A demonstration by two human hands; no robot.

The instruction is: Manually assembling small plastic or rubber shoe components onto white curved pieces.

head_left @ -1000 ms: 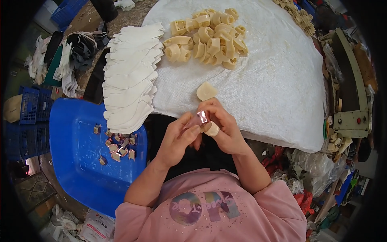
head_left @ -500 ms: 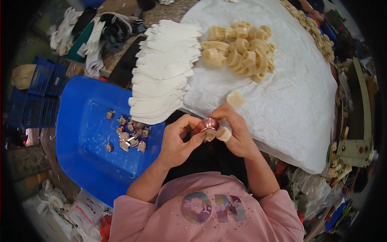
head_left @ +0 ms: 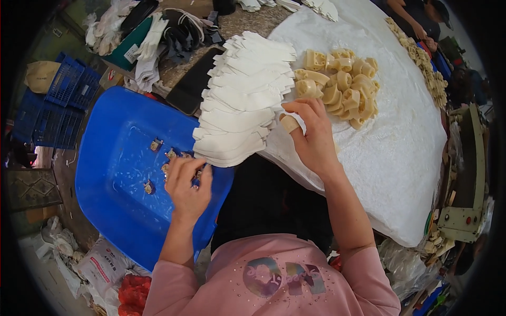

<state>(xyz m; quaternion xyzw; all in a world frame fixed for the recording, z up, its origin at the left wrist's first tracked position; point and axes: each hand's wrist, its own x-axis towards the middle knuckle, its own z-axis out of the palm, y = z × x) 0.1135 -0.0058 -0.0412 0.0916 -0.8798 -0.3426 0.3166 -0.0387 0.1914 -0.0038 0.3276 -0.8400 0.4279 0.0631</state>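
Observation:
My left hand (head_left: 188, 192) is over the blue basin (head_left: 105, 210), fingers curved downward and apart, above several small shiny reddish-metallic pieces with beige parts (head_left: 156, 144). It hides part of that group, and nothing shows held in it. My right hand (head_left: 314, 142) is over the white-covered table, thumb and fingers apart with nothing between them. A beige wrap (head_left: 289, 124) covers its thumb. The fingertips are close to the lower left of a pile of yellowish, translucent moulded pieces (head_left: 345, 95). No copper-coloured cup shape shows in either hand.
Overlapping white gloves (head_left: 237, 100) lie between basin and pile. Behind them are a dark flat board (head_left: 195, 79) and a green box of gloves (head_left: 124, 50). Blue crates (head_left: 68, 87) stand at left. A metal machine (head_left: 466, 184) is at right; another person (head_left: 416, 23) is at far right.
My hands were together holding a copper-coloured cup-shaped piece. They have since parted: the left moved to the basin, the right up toward the yellowish pile. The view has shifted.

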